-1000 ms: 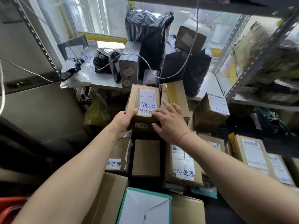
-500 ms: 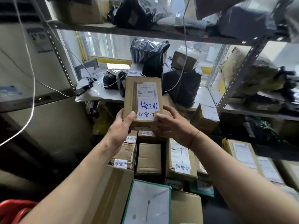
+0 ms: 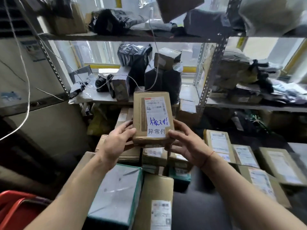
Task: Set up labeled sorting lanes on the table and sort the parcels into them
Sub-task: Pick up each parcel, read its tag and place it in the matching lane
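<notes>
A: Where are the hands?

B: Left hand (image 3: 116, 143) and right hand (image 3: 187, 143) both clasp the small carton (image 3: 152, 118) by its lower corners, at seven and five o'clock.

A: And the carton itself?

B: Upright above the stacked boxes (image 3: 154, 156). Probably light and rigid; its side edges look safest to grip.

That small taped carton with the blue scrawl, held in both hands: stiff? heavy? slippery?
The small carton is probably stiff: its edges look straight under the grip. Likely light for its size, since the left hand and right hand hold only its lower end. The tape strip may be a little slick.
</notes>
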The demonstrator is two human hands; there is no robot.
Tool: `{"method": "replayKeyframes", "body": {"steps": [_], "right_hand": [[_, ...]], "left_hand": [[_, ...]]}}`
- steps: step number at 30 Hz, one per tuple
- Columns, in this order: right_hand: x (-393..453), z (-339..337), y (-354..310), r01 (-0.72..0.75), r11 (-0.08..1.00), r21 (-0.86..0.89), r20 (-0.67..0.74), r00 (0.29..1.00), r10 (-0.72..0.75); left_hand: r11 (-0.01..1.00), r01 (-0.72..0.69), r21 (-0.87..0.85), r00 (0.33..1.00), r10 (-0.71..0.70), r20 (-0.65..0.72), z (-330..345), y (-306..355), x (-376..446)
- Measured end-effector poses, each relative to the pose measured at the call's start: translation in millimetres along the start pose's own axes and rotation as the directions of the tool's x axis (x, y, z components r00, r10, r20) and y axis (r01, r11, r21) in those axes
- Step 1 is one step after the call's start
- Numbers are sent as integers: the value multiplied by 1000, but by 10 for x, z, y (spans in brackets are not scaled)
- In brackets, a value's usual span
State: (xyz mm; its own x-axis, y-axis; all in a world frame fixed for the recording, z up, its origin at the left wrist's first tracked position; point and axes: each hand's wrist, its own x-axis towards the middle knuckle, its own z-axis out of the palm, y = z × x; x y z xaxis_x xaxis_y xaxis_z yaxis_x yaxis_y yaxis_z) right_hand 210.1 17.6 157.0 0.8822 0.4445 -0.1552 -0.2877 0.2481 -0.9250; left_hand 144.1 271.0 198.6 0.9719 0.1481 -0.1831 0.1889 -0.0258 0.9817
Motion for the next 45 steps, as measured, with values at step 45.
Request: {"method": "replayKeyframes", "body": {"steps": [45], "right_hand": [[-3455,-6031,-1046,-71,992,109,-378,920,107]], "left_hand": [[882,389,-267,918,-345,198,7154,-734,-873]]}}
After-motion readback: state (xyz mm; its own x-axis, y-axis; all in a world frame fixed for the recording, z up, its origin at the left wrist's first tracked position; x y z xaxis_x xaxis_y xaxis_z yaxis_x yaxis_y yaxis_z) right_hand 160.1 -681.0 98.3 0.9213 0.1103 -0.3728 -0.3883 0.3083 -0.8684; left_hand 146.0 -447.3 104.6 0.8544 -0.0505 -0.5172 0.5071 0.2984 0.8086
